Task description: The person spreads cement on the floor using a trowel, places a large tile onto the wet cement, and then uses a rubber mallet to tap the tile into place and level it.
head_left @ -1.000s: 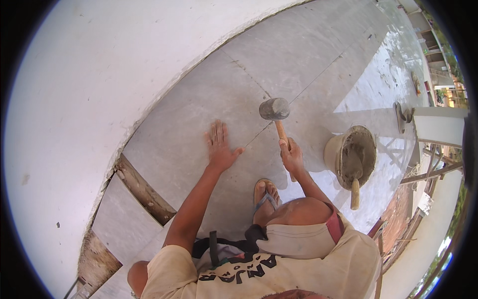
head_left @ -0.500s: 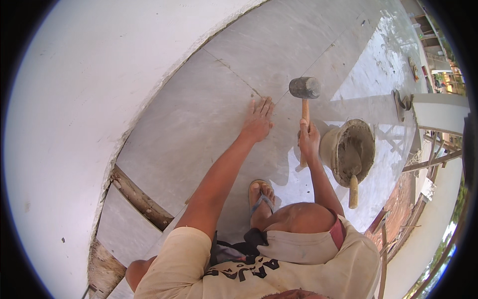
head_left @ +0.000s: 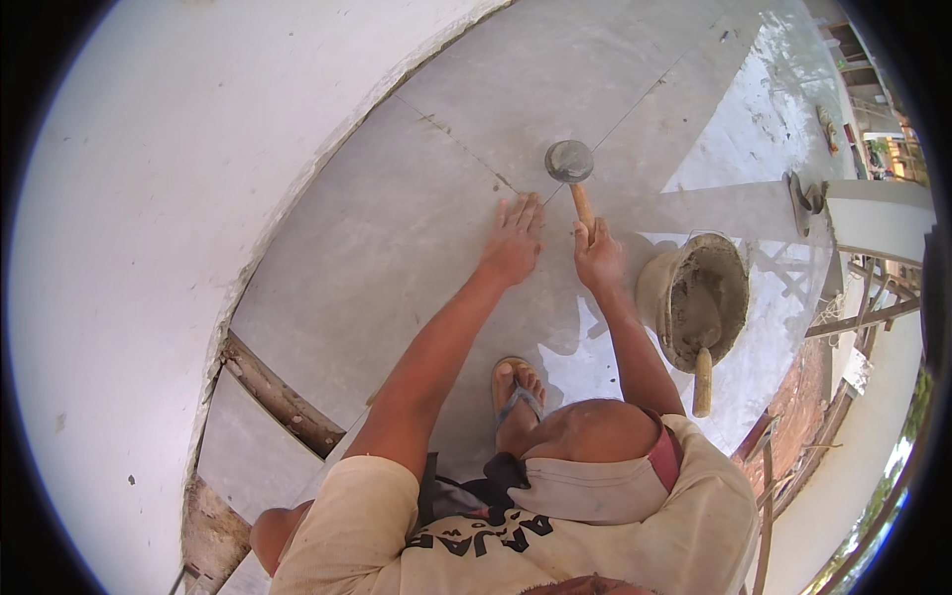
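Note:
My left hand (head_left: 513,241) lies flat with fingers stretched out on a large grey floor tile (head_left: 347,248), its fingertips close to where the joints between tiles meet. To its right, my right hand (head_left: 601,258) is closed round the wooden handle of a rubber mallet (head_left: 569,162). The mallet's dark round head is over the tile joint, beyond my left fingertips; I cannot tell whether it touches the tile. Right of my right forearm stands a mortar-caked bucket (head_left: 654,297) with grey mortar inside and a trowel (head_left: 703,382) whose wooden handle sticks out over the rim.
A white wall (head_left: 129,218) runs along the left side. At lower left, a gap between tiles shows a brown pole-like piece (head_left: 283,397). My sandalled foot (head_left: 518,397) is on the floor below my hands. Sandals (head_left: 801,198) lie at far right, near wooden poles (head_left: 863,319).
The mallet's head has swung left and tilted, from right of the joint to over it. My right hand has shifted slightly left with it. My left hand stays flat in place.

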`<state>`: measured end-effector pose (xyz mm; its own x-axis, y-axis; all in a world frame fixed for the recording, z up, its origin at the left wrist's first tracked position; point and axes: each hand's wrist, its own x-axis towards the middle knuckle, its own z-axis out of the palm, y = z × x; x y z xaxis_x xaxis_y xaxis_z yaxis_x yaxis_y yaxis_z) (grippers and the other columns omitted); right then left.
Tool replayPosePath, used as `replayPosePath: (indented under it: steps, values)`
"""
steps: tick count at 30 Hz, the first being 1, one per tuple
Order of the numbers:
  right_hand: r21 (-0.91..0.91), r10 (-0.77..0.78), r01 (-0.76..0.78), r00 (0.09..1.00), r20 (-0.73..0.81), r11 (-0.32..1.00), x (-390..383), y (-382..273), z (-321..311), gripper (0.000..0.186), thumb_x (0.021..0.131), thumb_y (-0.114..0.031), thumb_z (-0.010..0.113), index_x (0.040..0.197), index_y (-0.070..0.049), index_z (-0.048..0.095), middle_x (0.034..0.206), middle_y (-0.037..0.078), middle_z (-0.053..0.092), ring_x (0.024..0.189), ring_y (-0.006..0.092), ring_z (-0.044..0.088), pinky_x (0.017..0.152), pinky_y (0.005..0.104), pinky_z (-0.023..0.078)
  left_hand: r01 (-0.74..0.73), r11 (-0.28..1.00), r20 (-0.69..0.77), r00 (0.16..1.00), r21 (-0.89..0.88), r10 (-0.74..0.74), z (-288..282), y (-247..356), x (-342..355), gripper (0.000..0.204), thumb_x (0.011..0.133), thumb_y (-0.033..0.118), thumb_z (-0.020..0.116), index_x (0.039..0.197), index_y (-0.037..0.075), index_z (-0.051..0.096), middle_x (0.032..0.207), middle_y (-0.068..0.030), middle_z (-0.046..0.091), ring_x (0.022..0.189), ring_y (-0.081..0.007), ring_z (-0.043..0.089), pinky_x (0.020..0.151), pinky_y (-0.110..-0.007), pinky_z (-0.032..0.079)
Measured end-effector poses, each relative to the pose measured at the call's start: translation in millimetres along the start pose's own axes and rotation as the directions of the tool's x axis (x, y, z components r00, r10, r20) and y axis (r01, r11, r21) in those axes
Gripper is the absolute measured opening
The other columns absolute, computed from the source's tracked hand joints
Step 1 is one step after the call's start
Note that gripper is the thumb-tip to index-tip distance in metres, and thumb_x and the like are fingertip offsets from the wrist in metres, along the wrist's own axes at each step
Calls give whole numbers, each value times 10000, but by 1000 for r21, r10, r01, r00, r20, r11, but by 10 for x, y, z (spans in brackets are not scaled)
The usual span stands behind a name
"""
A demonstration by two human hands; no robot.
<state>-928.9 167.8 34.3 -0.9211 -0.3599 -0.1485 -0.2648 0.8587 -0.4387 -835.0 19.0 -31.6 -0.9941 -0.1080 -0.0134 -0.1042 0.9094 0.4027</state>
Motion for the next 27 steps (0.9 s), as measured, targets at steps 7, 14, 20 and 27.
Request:
replayPosePath:
  steps: [7, 14, 20, 27]
  values:
    - [65, 45, -46, 999, 15, 997, 82, 179, 25, 454, 997, -460, 530, 1044, -17, 617, 860, 271, 680, 860, 496, 649, 757, 564, 491, 15, 1000, 40, 999, 9, -16, -21, 48, 26, 660, 1003, 319, 511, 1533, -21, 316, 1638, -184, 240, 1534, -307, 184, 1243, -531, 116]
    - [85, 59, -61, 998, 25, 995, 43, 184, -1, 451, 994, -462, 534, 1050, -23, 617, 891, 279, 679, 891, 497, 645, 773, 564, 485, 0, 999, 27, 1000, 39, -1, -38, 62, 31, 672, 1006, 322, 502, 1540, -29, 295, 1647, -180, 219, 1535, -312, 180, 1244, -520, 127]
    - [80, 79, -80, 997, 16, 994, 19, 208, 26, 443, 993, -462, 535, 1050, -29, 609, 905, 278, 678, 894, 503, 640, 774, 572, 481, -12, 1000, 35, 999, 10, 11, -39, 3, 37, 681, 1005, 336, 504, 1537, -35, 295, 1642, -182, 227, 1534, -323, 178, 1244, -517, 129]
    - [125, 102, -100, 995, -10, 987, -33, 299, 34, 472, 987, -475, 540, 1067, -15, 606, 899, 287, 674, 900, 506, 642, 775, 573, 484, 9, 1000, 93, 996, 0, -9, -107, -23, 52, 695, 1015, 391, 480, 1552, -5, 282, 1657, -156, 201, 1544, -295, 153, 1248, -503, 120]
